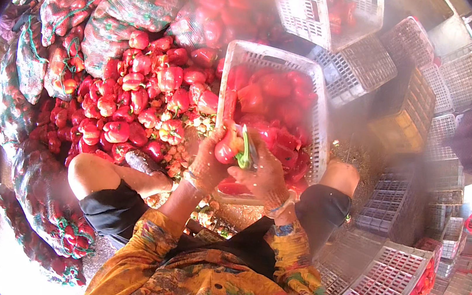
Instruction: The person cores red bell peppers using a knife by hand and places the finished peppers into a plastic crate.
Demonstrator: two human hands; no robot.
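Note:
My left hand [209, 159] is wrapped round a red bell pepper [226, 148] over the near left part of a white plastic crate [323, 120]. The pepper's green stem [244, 148] points up between my two hands. My right hand [267, 178] is closed beside the stem, its thumb close under it. A narrow dark grey sliver, looking like the blade of a small knife [255, 152], shows by the right fingers; its handle is hidden. Inside the crate lie red pepper pieces [276, 87], blurred by haze on the view.
A heap of red peppers [136, 100] lies left of the crate, with pale scraps [173, 157] at its edge. Full net sacks [47, 195] line the left and back. Stacked crates [379, 277] stand at the right. My bent knees [91, 176] flank the crate's near end.

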